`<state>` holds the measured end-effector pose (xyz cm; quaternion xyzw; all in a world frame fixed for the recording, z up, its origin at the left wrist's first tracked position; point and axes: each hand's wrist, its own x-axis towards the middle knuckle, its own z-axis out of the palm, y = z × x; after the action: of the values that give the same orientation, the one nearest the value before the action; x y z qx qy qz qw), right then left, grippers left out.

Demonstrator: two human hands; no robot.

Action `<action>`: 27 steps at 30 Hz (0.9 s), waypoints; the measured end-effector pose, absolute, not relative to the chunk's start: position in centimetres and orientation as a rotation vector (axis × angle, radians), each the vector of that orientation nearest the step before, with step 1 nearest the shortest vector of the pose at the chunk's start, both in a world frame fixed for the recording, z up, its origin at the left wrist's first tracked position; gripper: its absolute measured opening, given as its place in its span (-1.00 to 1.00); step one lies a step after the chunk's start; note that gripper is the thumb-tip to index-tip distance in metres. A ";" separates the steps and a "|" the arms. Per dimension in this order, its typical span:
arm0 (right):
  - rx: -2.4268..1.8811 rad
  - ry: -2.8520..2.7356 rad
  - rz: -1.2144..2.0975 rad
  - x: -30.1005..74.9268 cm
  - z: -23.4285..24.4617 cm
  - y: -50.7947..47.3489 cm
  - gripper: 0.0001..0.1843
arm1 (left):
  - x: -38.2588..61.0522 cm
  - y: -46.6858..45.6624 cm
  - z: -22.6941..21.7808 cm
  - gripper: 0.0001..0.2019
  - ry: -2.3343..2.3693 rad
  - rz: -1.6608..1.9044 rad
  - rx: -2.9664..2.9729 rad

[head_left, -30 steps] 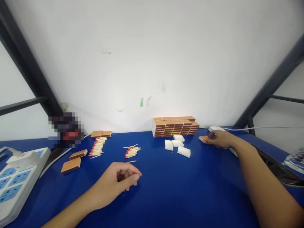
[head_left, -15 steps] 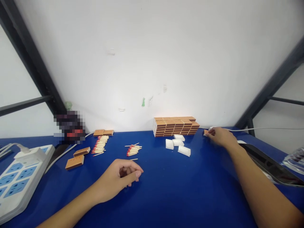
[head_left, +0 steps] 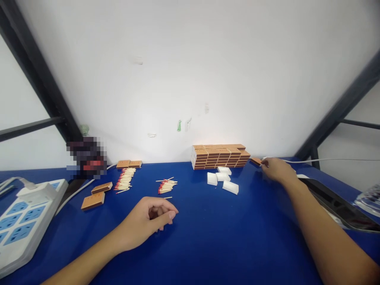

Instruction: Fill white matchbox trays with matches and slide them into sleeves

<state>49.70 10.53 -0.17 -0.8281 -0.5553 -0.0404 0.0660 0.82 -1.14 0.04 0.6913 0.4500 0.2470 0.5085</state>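
Observation:
My right hand (head_left: 278, 170) is at the back right, its fingers closed at the right end of an orange-brown matchbox (head_left: 255, 161) that lies by the wall. The fingertips are partly hidden. Left of that box stands a stack of matchboxes (head_left: 219, 157). My left hand (head_left: 150, 217) rests at the front centre, fingers curled and thumb close to the index finger, with nothing visible in it. Behind it lie a small pile of red-headed matches (head_left: 168, 187) and one loose match (head_left: 168, 197). Several white matchbox trays (head_left: 230, 187) lie before the stack.
A longer row of matches (head_left: 124, 179) lies at left, with matchboxes (head_left: 93, 201) around it. A power strip (head_left: 32, 213) with a plug and cables fills the left edge. A black-and-white object (head_left: 335, 202) lies under my right forearm on the blue table (head_left: 208, 245).
The matchbox at my right fingertips has gone from tilted to lying flat, a little farther left and back. More of it now shows. My left hand stays nearly still.

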 end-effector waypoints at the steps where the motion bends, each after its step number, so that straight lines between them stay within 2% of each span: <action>1: -2.495 -1.674 -0.116 49.4 0.1 10.4 -0.67 | 0.8 -1.1 0.0 -0.64 1.095 0.600 1.669; 4: -2.474 -1.674 -0.114 48.4 1.3 9.8 -0.66 | 0.6 -0.6 -0.2 -0.64 1.179 0.724 1.740; 8: -2.403 -1.635 -0.218 46.5 3.5 8.5 -0.68 | -0.6 0.5 0.3 -0.70 1.533 1.140 2.007; 11: -2.171 -1.735 -0.132 44.4 4.9 7.3 -0.72 | -1.6 1.4 1.0 -0.71 1.749 1.275 2.116; 14: -1.783 -2.012 0.146 41.2 5.0 6.5 -0.64 | -2.1 1.8 1.0 -0.72 1.794 1.244 2.180; 16: -1.667 -2.149 0.186 38.8 4.4 6.3 -0.63 | -2.0 1.9 0.6 -0.74 1.756 1.183 2.255; 19: -1.644 -2.280 0.089 35.7 2.9 6.4 -0.64 | -1.5 1.6 -0.4 -0.76 1.625 1.035 2.373; 24: -1.839 -2.293 -0.183 33.1 0.9 6.4 -0.49 | -1.0 0.9 -1.0 -0.79 1.488 0.887 2.438; 27: -1.869 -2.332 -0.217 32.3 0.3 6.2 -0.60 | -1.1 0.8 -0.8 -0.80 1.435 0.902 2.455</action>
<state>32.32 6.24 0.31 -0.6220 -0.7763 -0.0724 0.0726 -1.06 0.83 -0.83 0.8203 0.4796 0.3013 0.0791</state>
